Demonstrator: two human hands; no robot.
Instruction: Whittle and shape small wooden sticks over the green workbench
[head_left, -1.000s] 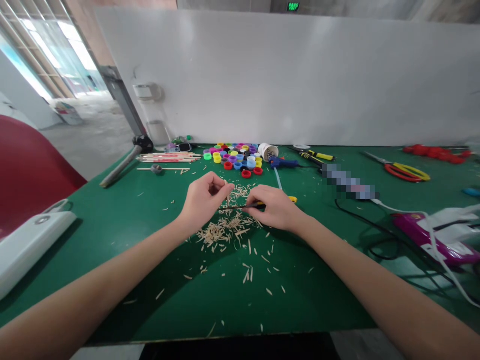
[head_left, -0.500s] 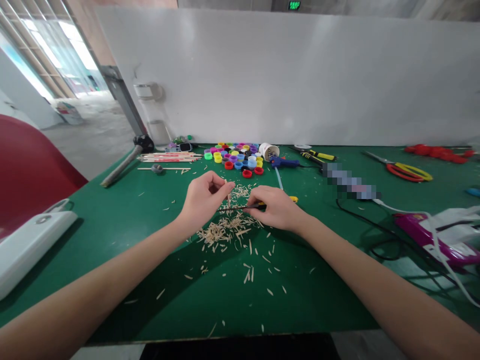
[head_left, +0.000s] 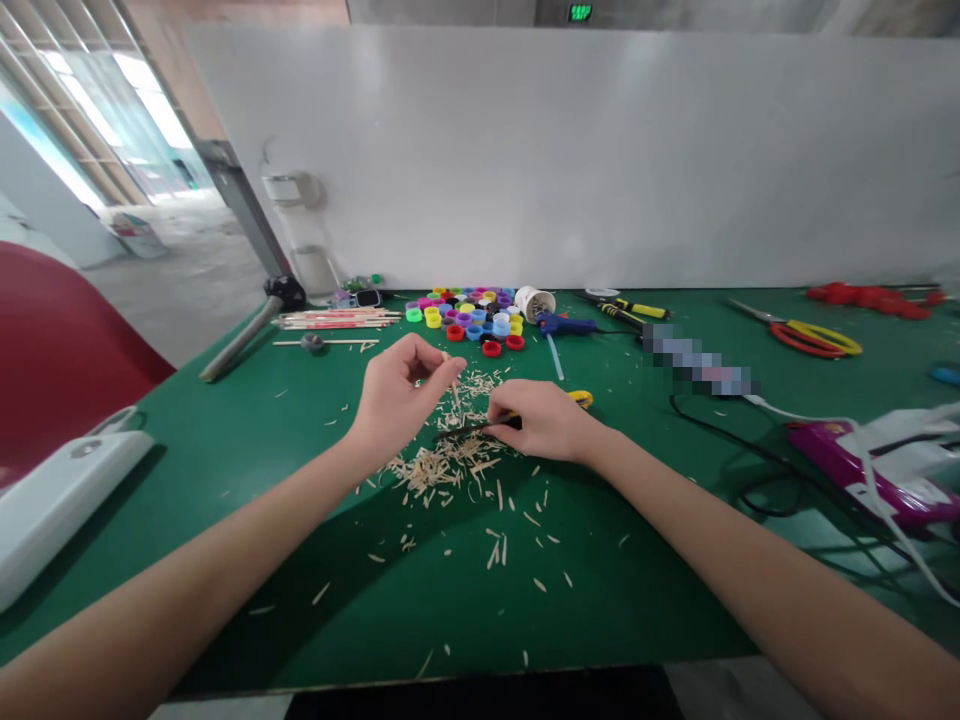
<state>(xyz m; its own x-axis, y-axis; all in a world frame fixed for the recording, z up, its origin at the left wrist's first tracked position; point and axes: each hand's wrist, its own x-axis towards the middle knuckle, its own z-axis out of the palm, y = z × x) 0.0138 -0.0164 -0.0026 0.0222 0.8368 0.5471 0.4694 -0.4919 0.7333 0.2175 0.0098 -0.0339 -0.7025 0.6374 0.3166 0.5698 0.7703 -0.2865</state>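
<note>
My left hand [head_left: 405, 395] is closed in a pinch on a short, thin wooden stick [head_left: 454, 388] that points down toward the table. To its right, my right hand [head_left: 544, 420] is wrapped round a utility knife [head_left: 466, 431] with a dark blade and a yellow handle end. The blade points left and lies just below the stick's lower end, over the shavings. Pale wood shavings [head_left: 435, 467] form a loose heap under both hands, with single slivers scattered toward me. My fingers hide part of the stick and most of the knife handle.
On the green table [head_left: 300, 560], colourful bottle caps [head_left: 472, 318], a tipped white cup [head_left: 535, 303] and a blue glue gun [head_left: 566, 325] lie behind my hands. Wooden sticks [head_left: 337, 318] and a hammer [head_left: 251, 330] are left; scissors [head_left: 806, 335] and cables right.
The knife has moved down and toward me, so its blade now sits lower, away from the stick. My left hand keeps its pinch and has shifted slightly left and up.
</note>
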